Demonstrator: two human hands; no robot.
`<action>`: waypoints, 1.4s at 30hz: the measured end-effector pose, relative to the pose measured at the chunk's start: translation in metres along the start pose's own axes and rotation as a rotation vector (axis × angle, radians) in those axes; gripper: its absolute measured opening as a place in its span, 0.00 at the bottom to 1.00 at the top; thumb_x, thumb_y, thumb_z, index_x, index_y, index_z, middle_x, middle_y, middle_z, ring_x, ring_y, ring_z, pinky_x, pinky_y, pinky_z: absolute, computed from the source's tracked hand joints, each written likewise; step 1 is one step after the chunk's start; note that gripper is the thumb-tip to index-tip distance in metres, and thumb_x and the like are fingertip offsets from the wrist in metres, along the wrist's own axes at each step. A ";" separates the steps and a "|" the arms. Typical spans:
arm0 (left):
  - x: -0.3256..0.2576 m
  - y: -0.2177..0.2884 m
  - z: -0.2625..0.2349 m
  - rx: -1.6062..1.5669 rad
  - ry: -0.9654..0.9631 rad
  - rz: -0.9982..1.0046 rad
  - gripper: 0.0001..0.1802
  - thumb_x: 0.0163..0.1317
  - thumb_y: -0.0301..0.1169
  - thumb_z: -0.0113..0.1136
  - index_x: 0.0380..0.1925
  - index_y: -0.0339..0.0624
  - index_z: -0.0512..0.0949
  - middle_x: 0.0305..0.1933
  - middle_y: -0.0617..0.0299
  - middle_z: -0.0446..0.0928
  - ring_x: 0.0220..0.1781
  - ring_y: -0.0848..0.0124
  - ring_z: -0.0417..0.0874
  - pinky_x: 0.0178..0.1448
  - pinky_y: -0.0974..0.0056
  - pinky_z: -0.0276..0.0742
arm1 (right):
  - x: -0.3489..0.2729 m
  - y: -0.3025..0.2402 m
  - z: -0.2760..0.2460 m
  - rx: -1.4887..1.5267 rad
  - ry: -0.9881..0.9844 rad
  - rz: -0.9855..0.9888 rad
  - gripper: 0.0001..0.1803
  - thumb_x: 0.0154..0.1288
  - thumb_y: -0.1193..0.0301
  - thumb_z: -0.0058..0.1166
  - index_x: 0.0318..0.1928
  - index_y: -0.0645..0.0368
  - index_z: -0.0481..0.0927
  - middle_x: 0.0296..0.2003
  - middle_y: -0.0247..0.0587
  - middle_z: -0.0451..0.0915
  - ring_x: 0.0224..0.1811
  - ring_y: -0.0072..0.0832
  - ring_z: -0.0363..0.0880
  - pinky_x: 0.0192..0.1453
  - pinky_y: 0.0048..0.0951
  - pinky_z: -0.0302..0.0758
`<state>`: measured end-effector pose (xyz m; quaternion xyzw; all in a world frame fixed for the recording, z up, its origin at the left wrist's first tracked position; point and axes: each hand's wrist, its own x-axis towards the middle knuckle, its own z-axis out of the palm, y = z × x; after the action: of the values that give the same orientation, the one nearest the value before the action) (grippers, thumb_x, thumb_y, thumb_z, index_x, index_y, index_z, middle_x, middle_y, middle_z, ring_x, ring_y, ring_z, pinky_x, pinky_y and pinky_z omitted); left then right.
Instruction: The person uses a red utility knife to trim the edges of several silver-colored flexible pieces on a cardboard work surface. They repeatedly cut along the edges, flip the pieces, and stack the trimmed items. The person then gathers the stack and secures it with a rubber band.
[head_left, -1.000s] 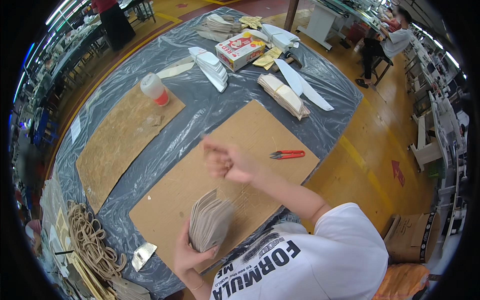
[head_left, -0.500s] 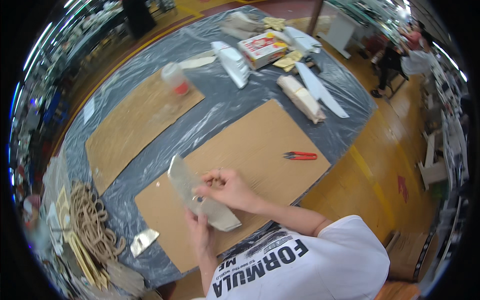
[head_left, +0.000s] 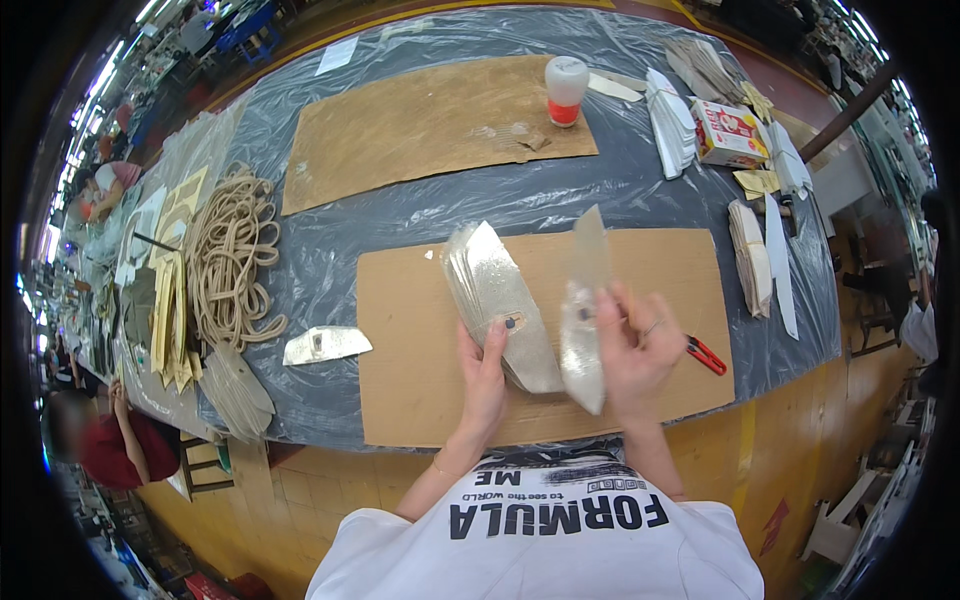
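My left hand grips a stack of shiny pale-gold cut pieces, with the thumb on the top piece beside a small dark patch. The stack stands tilted above a brown cardboard sheet. Just to its right, a single piece of the same shape and sheen is pinched in my right hand. That hand is smeared by motion, so its fingertips are not sharp. Red-handled thread snips lie on the cardboard beyond my right hand. One more metallic piece rests on the plastic-covered table left of the cardboard.
A worn cardboard sheet lies farther back, bearing a white-and-red bottle. Coiled beige cord and gold strips sit at left. A printed box and bundled white pieces occupy the back right. Another person is at lower left.
The view has turned, with the table now squarer in front. My right hand has moved from over the stack to its right, now with one piece apart from the others.
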<state>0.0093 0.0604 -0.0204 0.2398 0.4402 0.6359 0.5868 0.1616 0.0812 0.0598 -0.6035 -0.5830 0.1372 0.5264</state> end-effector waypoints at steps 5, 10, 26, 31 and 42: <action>0.000 0.006 0.002 0.164 -0.043 0.157 0.32 0.73 0.36 0.59 0.70 0.37 0.57 0.63 0.55 0.72 0.62 0.70 0.74 0.66 0.64 0.70 | 0.009 -0.012 0.002 -0.033 -0.103 -0.149 0.10 0.63 0.76 0.66 0.44 0.66 0.87 0.24 0.36 0.75 0.21 0.19 0.71 0.21 0.24 0.64; -0.006 -0.005 0.004 -0.007 -0.164 0.043 0.36 0.72 0.43 0.60 0.71 0.38 0.56 0.62 0.53 0.73 0.63 0.69 0.75 0.65 0.63 0.72 | -0.014 -0.021 0.034 0.242 -0.375 -0.061 0.12 0.69 0.76 0.59 0.50 0.65 0.86 0.30 0.36 0.76 0.24 0.16 0.71 0.24 0.20 0.65; -0.012 -0.020 -0.006 -0.365 -0.207 -0.322 0.38 0.66 0.45 0.61 0.68 0.37 0.60 0.62 0.52 0.73 0.62 0.64 0.77 0.65 0.57 0.77 | -0.021 0.001 0.006 0.233 -0.433 0.186 0.18 0.66 0.73 0.64 0.54 0.67 0.81 0.44 0.39 0.73 0.35 0.18 0.71 0.30 0.18 0.69; -0.015 -0.015 0.002 0.033 -0.248 -0.081 0.37 0.68 0.48 0.60 0.67 0.36 0.62 0.61 0.51 0.73 0.62 0.63 0.77 0.64 0.57 0.77 | -0.039 0.008 0.028 0.271 -0.313 0.141 0.15 0.68 0.70 0.60 0.47 0.72 0.81 0.43 0.47 0.74 0.35 0.30 0.77 0.32 0.29 0.73; -0.003 0.019 -0.031 -0.487 -0.550 -0.343 0.55 0.55 0.53 0.68 0.73 0.34 0.54 0.70 0.35 0.59 0.52 0.53 0.83 0.43 0.53 0.89 | -0.001 0.054 -0.008 0.984 -0.437 0.590 0.25 0.76 0.70 0.43 0.70 0.64 0.66 0.68 0.51 0.67 0.53 0.37 0.85 0.54 0.30 0.86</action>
<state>-0.0256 0.0503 -0.0193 0.1776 0.1370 0.5265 0.8200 0.1976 0.0891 0.0199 -0.3836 -0.3542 0.6507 0.5514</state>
